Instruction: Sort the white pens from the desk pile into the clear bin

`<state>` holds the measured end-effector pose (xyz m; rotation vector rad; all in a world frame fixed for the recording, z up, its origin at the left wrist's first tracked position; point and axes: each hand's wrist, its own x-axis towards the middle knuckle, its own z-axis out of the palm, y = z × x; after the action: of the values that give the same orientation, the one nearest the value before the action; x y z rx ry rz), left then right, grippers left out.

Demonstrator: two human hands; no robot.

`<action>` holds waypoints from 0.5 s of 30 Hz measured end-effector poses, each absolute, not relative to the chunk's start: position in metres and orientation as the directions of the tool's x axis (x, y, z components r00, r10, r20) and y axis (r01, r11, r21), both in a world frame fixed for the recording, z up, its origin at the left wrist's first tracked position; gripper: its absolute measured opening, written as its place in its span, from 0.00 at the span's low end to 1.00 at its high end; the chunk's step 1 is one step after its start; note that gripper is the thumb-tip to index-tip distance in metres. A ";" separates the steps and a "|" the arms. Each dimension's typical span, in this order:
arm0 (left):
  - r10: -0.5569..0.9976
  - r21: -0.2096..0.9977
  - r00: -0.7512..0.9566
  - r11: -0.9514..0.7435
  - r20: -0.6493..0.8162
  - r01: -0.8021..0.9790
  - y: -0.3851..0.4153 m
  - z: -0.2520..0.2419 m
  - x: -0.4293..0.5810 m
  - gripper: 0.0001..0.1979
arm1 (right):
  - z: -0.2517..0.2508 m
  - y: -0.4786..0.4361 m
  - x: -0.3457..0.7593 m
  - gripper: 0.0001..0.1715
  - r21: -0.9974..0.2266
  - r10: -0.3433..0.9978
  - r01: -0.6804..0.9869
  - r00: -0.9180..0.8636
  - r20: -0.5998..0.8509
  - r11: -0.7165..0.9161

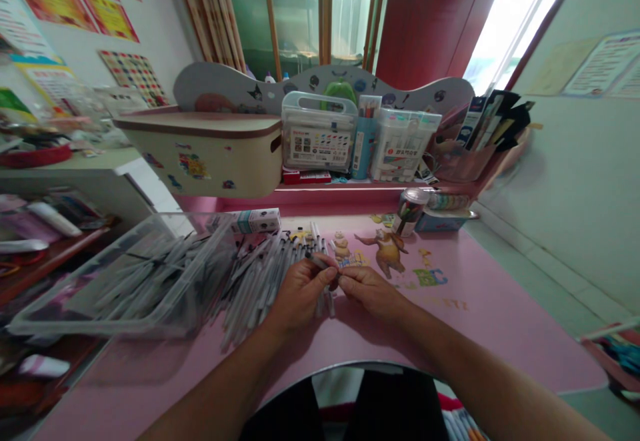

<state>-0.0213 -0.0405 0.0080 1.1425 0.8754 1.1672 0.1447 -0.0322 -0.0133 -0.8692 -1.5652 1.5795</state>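
Note:
My left hand (303, 287) is closed around a dark, slim pen (316, 261), whose end sticks out past the fingers. Touching the left fingers, my right hand (367, 287) pinches at the pen's other end, where the fingertips hide most of it. Both hands are just above the pink desk. Beside and under the left hand lies a loose pile of clear-barrelled pens (257, 287), some with black ends. Farther left, a clear plastic bin (100, 326) holds many more grey and black pens.
Behind the pile lies a white and teal box (257, 219). A jar (410, 211) and a blue tin (440, 221) stand at the back right. On the shelf are a cream lidded box (210, 161), marker cases (320, 141) and a pen holder (463, 161). The pink desk (500, 334) has a curved front edge.

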 end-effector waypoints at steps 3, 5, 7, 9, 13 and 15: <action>0.970 0.989 0.231 -0.046 0.077 -0.138 -0.040 0.006 -0.024 0.10 | -0.017 -0.032 0.142 0.19 -0.989 0.858 -0.122 -0.514 -0.003 -0.077; 0.971 0.992 0.221 -0.069 0.091 -0.106 -0.040 0.004 -0.025 0.09 | -0.019 -0.032 0.142 0.21 -0.980 0.841 -0.156 -0.541 -0.021 -0.125; 0.975 0.990 0.202 -0.068 0.091 -0.120 -0.039 0.002 -0.027 0.09 | -0.021 -0.034 0.143 0.23 -0.975 0.837 -0.165 -0.546 -0.034 -0.147; 0.976 0.989 0.204 -0.050 0.079 -0.142 -0.038 0.001 -0.027 0.10 | -0.022 -0.035 0.145 0.23 -0.979 0.848 -0.148 -0.529 -0.042 -0.141; 0.973 0.983 0.226 0.005 0.037 -0.181 -0.038 0.003 -0.026 0.12 | -0.018 -0.035 0.147 0.24 -0.996 0.848 -0.075 -0.529 -0.006 -0.054; 0.975 0.980 0.221 0.013 0.033 -0.201 -0.039 0.004 -0.025 0.13 | -0.015 -0.036 0.147 0.23 -0.998 0.852 -0.062 -0.524 0.013 -0.022</action>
<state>-0.0249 -0.0389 0.0043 1.1657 0.8932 1.1392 0.1466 -0.0357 -0.0149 -0.8494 -1.5456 1.6359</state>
